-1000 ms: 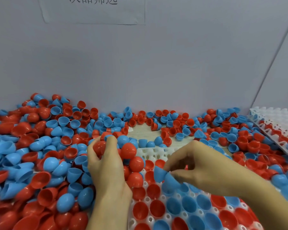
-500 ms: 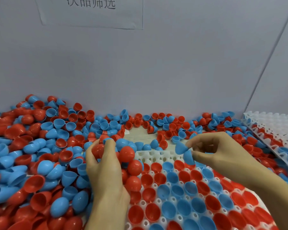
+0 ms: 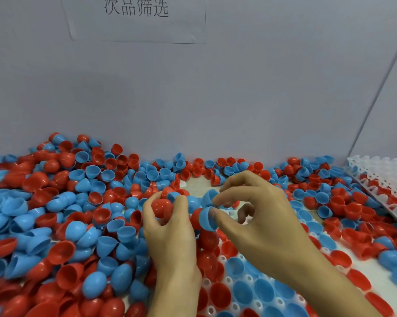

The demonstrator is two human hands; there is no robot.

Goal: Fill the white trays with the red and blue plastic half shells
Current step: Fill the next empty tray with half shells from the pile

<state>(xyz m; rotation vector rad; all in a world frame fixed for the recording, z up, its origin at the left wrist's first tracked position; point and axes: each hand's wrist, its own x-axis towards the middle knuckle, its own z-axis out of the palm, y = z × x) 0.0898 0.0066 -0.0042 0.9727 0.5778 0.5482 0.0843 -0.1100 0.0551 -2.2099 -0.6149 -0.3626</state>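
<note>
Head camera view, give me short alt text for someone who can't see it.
A person's right hand pinches a blue half shell while the left hand grips a red half shell, above a white tray partly filled with shells, amid heaps of loose ones.

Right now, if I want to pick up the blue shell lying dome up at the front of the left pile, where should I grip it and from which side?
Come from above. The blue shell lies with its dome up, so its rim is hidden in the pile. Pinch across the two sides of the dome, low down: the smooth, rounded top would likely slip.
</note>
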